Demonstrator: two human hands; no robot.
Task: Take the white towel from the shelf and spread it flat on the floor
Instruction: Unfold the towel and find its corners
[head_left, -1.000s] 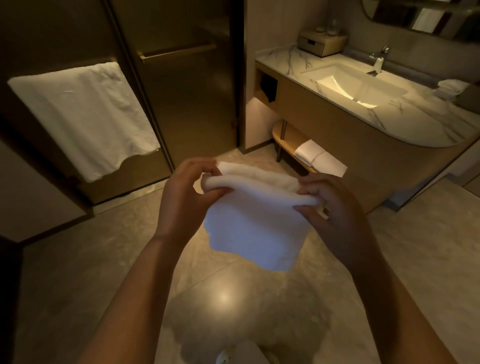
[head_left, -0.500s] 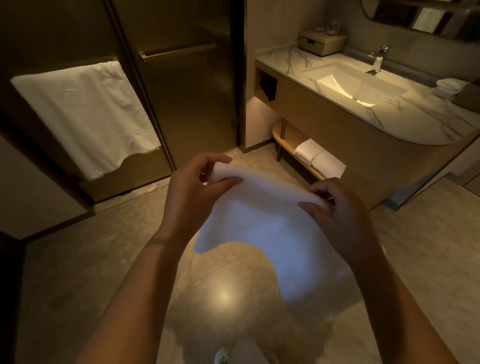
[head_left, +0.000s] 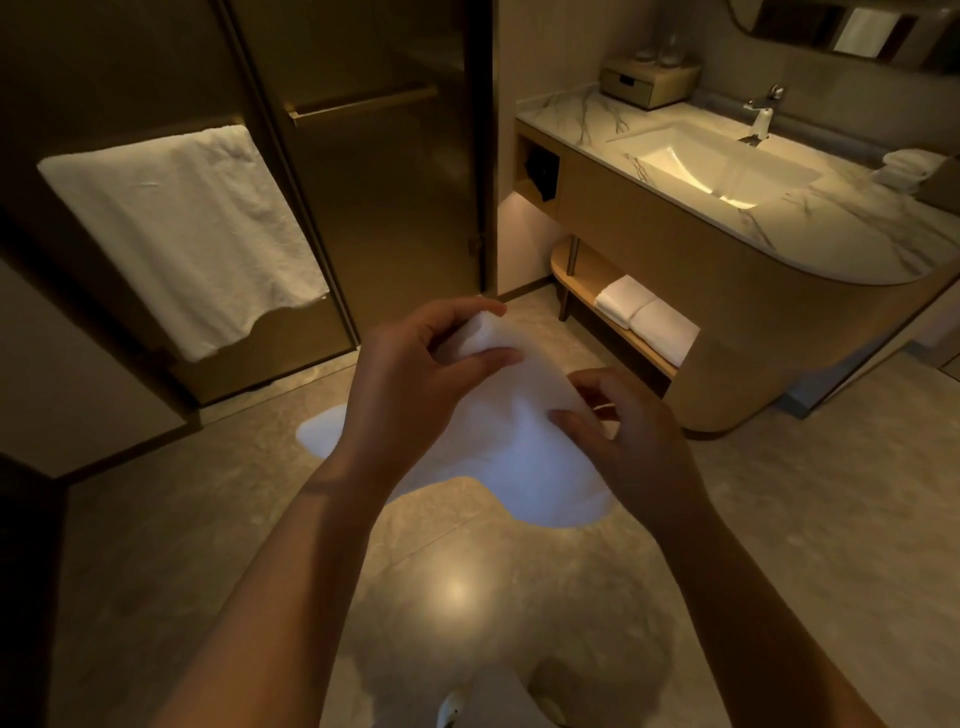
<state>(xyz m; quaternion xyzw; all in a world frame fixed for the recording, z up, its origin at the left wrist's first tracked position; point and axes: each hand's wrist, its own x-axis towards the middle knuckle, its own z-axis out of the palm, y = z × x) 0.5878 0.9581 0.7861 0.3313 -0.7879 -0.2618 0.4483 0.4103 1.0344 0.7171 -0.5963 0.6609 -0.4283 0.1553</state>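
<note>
White towel (head_left: 498, 447): soft, limp, light; held mid-air above floor (head_left: 779, 545), partly unfolded and drooping. Left hand (head_left: 410, 384) pinching upper edge; right hand (head_left: 628, 436) gripping near edge. Best taken at adjacent corners for spreading flat. Shelf (head_left: 587, 270) nearby, two folded towels (head_left: 647, 317) remaining.

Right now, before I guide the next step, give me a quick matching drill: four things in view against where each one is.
Things:
1. white towel
2. folded towels
3. hanging towel
4. faucet

Places:
A. on the low shelf under the vanity
B. behind the sink basin
C. held in both hands above the floor
D. draped over the bar on the glass door

Pairs: 1-C, 2-A, 3-D, 4-B
</note>
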